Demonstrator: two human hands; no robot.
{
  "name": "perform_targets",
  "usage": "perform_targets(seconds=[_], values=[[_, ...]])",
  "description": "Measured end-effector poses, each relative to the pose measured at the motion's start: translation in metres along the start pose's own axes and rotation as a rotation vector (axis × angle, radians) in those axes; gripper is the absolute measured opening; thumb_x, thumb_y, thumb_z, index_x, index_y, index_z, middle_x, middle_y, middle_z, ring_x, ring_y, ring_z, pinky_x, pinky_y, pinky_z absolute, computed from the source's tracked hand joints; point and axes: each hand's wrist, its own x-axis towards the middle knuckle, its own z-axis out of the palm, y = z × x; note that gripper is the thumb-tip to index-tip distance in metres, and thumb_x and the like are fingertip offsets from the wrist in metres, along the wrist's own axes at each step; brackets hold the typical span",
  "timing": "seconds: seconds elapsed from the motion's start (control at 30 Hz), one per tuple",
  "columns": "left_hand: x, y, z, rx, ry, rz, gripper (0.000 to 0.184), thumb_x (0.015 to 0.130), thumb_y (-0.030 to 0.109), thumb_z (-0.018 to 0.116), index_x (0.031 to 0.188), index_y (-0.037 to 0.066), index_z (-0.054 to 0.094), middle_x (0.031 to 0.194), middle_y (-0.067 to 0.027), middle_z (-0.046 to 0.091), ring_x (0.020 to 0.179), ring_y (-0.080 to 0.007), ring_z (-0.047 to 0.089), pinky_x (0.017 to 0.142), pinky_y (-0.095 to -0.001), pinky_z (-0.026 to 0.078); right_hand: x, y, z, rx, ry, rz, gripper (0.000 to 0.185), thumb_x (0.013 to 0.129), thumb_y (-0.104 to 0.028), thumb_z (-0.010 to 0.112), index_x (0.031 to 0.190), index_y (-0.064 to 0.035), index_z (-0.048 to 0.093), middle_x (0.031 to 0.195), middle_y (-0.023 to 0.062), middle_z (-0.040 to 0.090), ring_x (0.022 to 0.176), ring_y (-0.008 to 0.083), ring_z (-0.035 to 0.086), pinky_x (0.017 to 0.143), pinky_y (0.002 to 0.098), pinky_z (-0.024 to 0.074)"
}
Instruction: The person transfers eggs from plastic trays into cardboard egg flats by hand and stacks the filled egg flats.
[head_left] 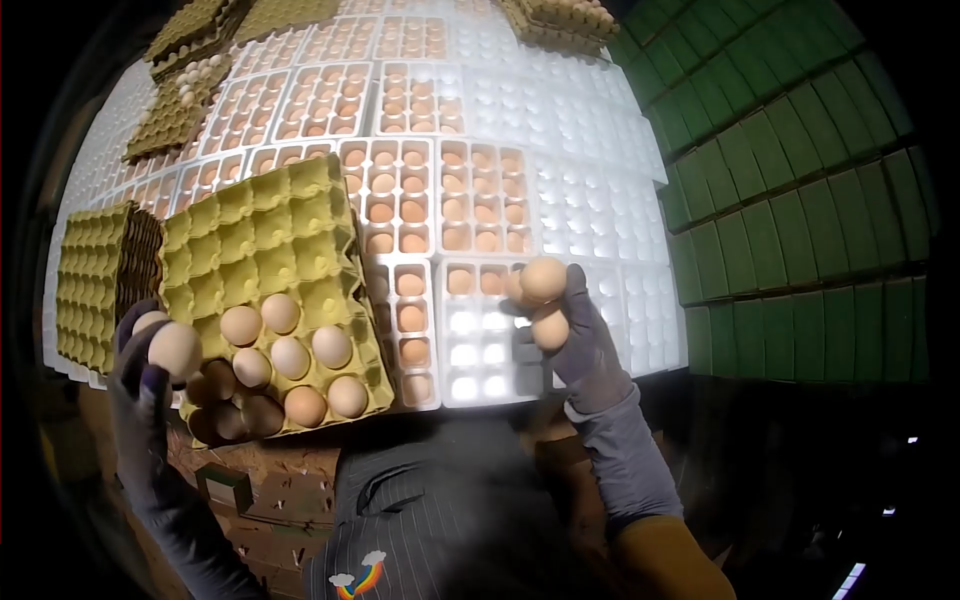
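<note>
My left hand (145, 365), in a grey glove, is closed around eggs (175, 351) at the left edge of a yellow pulp tray (260, 215). Several loose eggs (290, 357) sit in that tray's near half, some in shadow; its far cups hold none. My right hand (585, 345), also gloved, grips several eggs (543, 280) above a white foam tray (495, 398). In this foam tray the far row holds eggs (460, 281), while its nearer cups show no eggs. The fingertips of my right hand are partly hidden behind the eggs.
White foam trays (435, 215) cover the table, those at left and centre filled with eggs. Stacked pulp trays stand at the left (95, 285), back left (190, 35) and back right (562, 22). Green boxes (790, 230) are stacked along the right side.
</note>
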Motion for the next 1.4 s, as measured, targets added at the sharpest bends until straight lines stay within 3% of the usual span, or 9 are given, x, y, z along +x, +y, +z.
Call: perform_targets(seconds=[0.1, 0.23, 0.43, 0.67, 0.83, 0.93, 1.1, 1.27, 1.4], values=[[-0.040, 0.084, 0.104, 0.106, -0.107, 0.069, 0.049, 0.080, 0.034, 0.083, 0.115, 0.002, 0.071, 0.137, -0.0162, 0.049, 0.121, -0.0309, 0.058, 0.097, -0.0404, 0.054, 0.006, 0.020, -0.059, -0.045, 0.234, -0.055, 0.044, 0.091, -0.030, 0.078, 0.123, -0.0019, 0.066, 0.117, 0.0081, 0.063, 0.088, 0.0117, 0.065, 0.072, 0.0243, 0.0573], [-0.040, 0.085, 0.246, 0.423, -0.290, 0.139, 0.049, 0.072, 0.030, 0.087, 0.115, 0.012, 0.072, 0.143, -0.0187, 0.046, 0.125, -0.0384, 0.054, 0.098, -0.0441, 0.052, 0.027, 0.080, -0.100, -0.936, 0.264, -0.426, 0.047, 0.074, -0.030, 0.087, 0.116, -0.0172, 0.072, 0.139, 0.0134, 0.051, 0.116, 0.0331, 0.060, 0.092, 0.0403, 0.0555], [0.012, 0.010, 0.361, 0.914, -0.304, -0.087, 0.041, 0.082, 0.026, 0.081, 0.120, 0.018, 0.069, 0.138, -0.0163, 0.048, 0.120, -0.0369, 0.057, 0.094, -0.0458, 0.054, 0.066, 0.127, -0.120, -1.255, -0.044, -0.613, 0.046, 0.082, -0.029, 0.079, 0.126, -0.0229, 0.065, 0.142, 0.0144, 0.050, 0.115, 0.0355, 0.061, 0.088, 0.0439, 0.0570], [0.011, 0.015, 0.416, 0.567, -0.352, 0.001, 0.038, 0.088, 0.016, 0.076, 0.125, 0.018, 0.068, 0.125, -0.0134, 0.059, 0.103, -0.0335, 0.066, 0.088, -0.0420, 0.057, 0.112, 0.115, -0.111, -1.191, -0.174, -0.622, 0.043, 0.091, -0.018, 0.068, 0.132, -0.0236, 0.061, 0.127, 0.0141, 0.058, 0.102, 0.0306, 0.067, 0.083, 0.0424, 0.0574], [-0.023, 0.030, 0.396, 0.248, -0.132, -0.267, 0.048, 0.091, 0.009, 0.071, 0.138, 0.014, 0.061, 0.125, -0.0110, 0.060, 0.104, -0.0241, 0.067, 0.086, -0.0346, 0.056, 0.083, 0.117, -0.123, -0.925, -0.148, -0.733, 0.048, 0.089, -0.013, 0.067, 0.136, -0.0181, 0.058, 0.117, 0.0102, 0.056, 0.099, 0.0291, 0.064, 0.082, 0.0417, 0.0523], [-0.046, -0.021, 0.408, 0.249, 0.163, 0.075, 0.045, 0.093, 0.005, 0.067, 0.138, 0.009, 0.059, 0.130, -0.0149, 0.055, 0.114, -0.0278, 0.062, 0.091, -0.0349, 0.054, 0.050, 0.148, -0.118, -1.015, -0.287, -0.705, 0.062, 0.087, -0.010, 0.066, 0.146, -0.0151, 0.049, 0.115, 0.0055, 0.056, 0.109, 0.0269, 0.056, 0.098, 0.0439, 0.0450], [-0.032, -0.028, 0.414, 0.598, 0.103, 0.233, 0.057, 0.091, 0.009, 0.062, 0.144, 0.002, 0.045, 0.143, -0.0245, 0.045, 0.141, -0.0465, 0.036, 0.122, -0.0595, 0.022, 0.043, 0.155, -0.105, -0.999, -0.264, -0.932, 0.052, 0.085, -0.004, 0.068, 0.135, -0.0051, 0.056, 0.111, 0.0109, 0.056, 0.107, 0.0330, 0.052, 0.104, 0.0511, 0.0395], [-0.062, -0.029, 0.386, 0.413, 0.054, 0.216, 0.060, 0.090, 0.016, 0.069, 0.145, 0.007, 0.045, 0.147, -0.0217, 0.044, 0.139, -0.0467, 0.039, 0.117, -0.0579, 0.032, 0.046, 0.098, -0.061, -0.878, -0.265, -0.934, 0.051, 0.086, -0.006, 0.071, 0.135, -0.0081, 0.059, 0.120, 0.0124, 0.060, 0.115, 0.0338, 0.055, 0.104, 0.0482, 0.0426], [-0.096, 0.029, 0.282, 0.442, -0.060, 0.586, 0.041, 0.082, 0.019, 0.075, 0.122, 0.015, 0.068, 0.125, -0.0078, 0.063, 0.120, -0.0312, 0.060, 0.105, -0.0502, 0.050, 0.044, 0.022, 0.032, -0.691, -0.483, -1.009, 0.043, 0.084, -0.013, 0.077, 0.125, -0.0084, 0.064, 0.120, 0.0100, 0.064, 0.115, 0.0314, 0.057, 0.100, 0.0461, 0.0453]])
